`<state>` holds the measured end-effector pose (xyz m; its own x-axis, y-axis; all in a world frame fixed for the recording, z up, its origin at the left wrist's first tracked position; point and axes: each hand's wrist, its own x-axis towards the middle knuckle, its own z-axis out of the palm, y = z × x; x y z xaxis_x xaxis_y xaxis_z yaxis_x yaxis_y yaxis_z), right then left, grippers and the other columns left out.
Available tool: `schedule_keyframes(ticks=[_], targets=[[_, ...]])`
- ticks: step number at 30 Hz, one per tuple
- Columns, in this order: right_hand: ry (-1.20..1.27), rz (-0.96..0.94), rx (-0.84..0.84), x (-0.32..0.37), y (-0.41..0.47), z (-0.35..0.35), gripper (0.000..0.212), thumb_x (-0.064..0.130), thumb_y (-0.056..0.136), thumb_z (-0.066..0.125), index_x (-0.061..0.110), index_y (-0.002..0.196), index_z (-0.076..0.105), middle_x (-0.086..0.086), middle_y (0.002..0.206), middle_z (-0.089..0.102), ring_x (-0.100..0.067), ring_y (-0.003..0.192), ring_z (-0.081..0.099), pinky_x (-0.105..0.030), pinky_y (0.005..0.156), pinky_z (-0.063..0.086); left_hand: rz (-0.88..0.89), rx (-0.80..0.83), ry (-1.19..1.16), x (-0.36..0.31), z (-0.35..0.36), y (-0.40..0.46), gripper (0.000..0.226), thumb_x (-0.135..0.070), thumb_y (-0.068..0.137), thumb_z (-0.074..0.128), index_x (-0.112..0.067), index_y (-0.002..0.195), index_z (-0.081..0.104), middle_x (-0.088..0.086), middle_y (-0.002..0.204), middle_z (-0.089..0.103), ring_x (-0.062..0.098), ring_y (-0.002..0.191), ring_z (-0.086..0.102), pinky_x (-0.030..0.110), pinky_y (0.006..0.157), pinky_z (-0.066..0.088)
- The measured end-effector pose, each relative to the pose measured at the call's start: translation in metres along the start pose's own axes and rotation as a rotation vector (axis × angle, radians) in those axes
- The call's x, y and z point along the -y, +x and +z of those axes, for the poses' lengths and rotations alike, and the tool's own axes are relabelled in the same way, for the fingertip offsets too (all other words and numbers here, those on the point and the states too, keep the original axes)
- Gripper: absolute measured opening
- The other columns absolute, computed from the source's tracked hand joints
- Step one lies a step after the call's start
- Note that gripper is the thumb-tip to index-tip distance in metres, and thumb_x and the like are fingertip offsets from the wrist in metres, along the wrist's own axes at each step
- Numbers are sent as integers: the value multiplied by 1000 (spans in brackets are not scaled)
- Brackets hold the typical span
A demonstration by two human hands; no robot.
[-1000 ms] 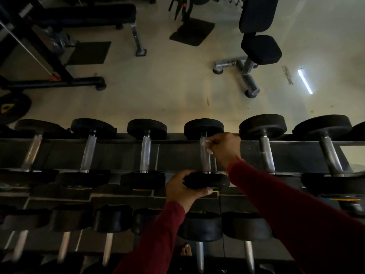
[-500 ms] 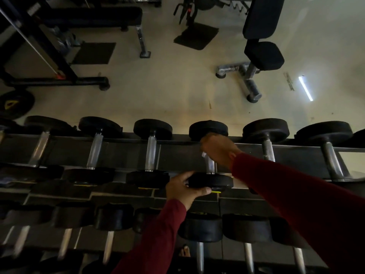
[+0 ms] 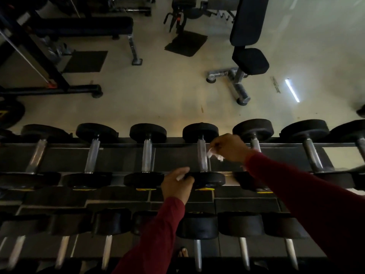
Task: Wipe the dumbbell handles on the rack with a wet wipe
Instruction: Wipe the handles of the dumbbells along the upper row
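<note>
Two hands at work: left hand [image 3: 177, 184] curled on near dumbbell [image 3: 203, 155] head, steadying; right hand [image 3: 230, 147] fingers pinching wipe [image 3: 214, 155] just off handle [image 3: 202, 155], at 3 o'clock.

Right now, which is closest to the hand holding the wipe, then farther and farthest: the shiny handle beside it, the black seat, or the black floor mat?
From the right hand:
1. Shiny handle, just left of it.
2. Black seat, on the floor beyond.
3. Black floor mat, far left.
</note>
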<state>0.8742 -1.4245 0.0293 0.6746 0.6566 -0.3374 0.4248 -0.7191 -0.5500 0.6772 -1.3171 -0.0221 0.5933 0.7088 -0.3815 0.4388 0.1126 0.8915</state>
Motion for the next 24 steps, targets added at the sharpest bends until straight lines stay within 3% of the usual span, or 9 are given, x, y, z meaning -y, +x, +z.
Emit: schedule_keyframes(ticks=[3,5,7,10,14,16,19,21,24], targets=[[596,308,-36,-34,-27,-26,18,0,95,58,13,100,69,-12,102,70,-14,81,68,-23,64,59,146,27,138,-19,20,-19,29,-7,81,76,-29,99,72,-7,105,71,6,100,67,18,91,51],[795,390,-41,-63,-45,-41,16,-2,95,56,8,98,68,-25,115,67,-21,87,69,-30,75,60,272,29,296,-27,37,-33,27,-14,82,75,-32,102,72,-14,105,63,4,105,58,14,93,45],[882,406,26,-90,-62,-56,16,3,97,56,8,105,68,-21,120,68,-25,103,70,-36,93,56,382,65,400,-36,59,-49,26,-17,82,74,-28,106,73,-24,96,52,5,110,51,20,97,42],[530,319,74,-125,-83,-70,22,8,94,64,18,112,70,-2,112,71,-15,101,69,-30,90,55,417,174,449,-41,101,-69,33,-25,78,78,-26,111,74,-16,101,61,11,110,54,30,104,45],[-175,67,57,-156,-78,-71,21,30,92,69,30,112,73,12,106,70,-2,92,61,-27,95,50,262,262,477,-48,152,-90,51,-39,77,83,-23,123,69,-5,113,65,5,106,52,13,92,34],[-273,-7,90,-163,-70,-69,20,36,91,69,32,110,75,11,105,72,-3,93,63,-26,94,51,190,199,469,-47,170,-94,49,-36,75,86,-21,119,71,-5,108,66,8,102,57,12,86,35],[-365,-101,118,-161,-57,-66,21,23,91,69,27,110,76,8,108,73,-1,88,59,-20,89,48,74,63,408,-45,185,-94,56,-30,68,92,-20,119,73,2,114,73,15,104,67,22,97,48],[-368,-161,105,-159,-50,-60,18,24,89,71,22,106,76,3,107,73,-5,85,61,-23,87,52,34,9,391,-43,190,-94,59,-27,63,95,-20,117,74,5,111,75,16,101,69,30,99,52],[-384,-236,101,-151,-42,-53,18,32,89,72,17,96,75,-3,95,73,-12,78,65,-28,77,58,-13,-49,388,-44,196,-93,59,-24,59,96,-21,114,76,2,107,76,13,96,69,27,96,53]])
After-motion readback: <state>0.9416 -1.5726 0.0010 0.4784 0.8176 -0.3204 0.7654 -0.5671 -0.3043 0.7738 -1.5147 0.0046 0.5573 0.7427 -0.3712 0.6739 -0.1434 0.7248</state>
